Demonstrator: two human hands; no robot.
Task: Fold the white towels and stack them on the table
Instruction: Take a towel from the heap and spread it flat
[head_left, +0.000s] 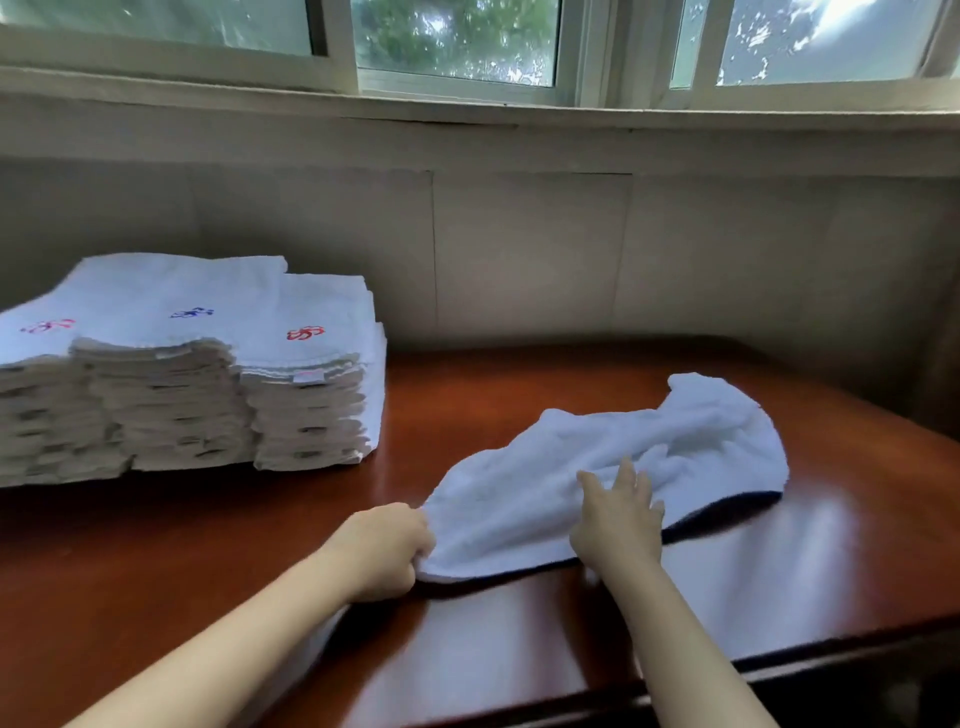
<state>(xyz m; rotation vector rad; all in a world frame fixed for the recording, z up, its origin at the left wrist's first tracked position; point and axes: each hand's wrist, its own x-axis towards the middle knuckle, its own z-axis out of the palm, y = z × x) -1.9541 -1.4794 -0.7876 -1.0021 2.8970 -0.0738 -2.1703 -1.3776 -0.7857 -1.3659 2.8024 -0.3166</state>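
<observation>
Two hands work right of the folded stacks (182, 374): left hand (382, 551) pinches the towel (649, 431) corner taut; right hand (618, 525), fingers (627, 475) spread, apparently smooths it.

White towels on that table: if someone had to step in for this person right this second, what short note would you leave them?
Left hand: grips the near left edge of the loose towel.
Right hand: rests flat on the same towel, fingers spread.
The loose towel lies rumpled on the table, to the right of the folded stacks.
Done: three side-by-side stacks of folded towels stand at the left.
Left to do: smooth and fold this towel, then add it to a stack.
</observation>
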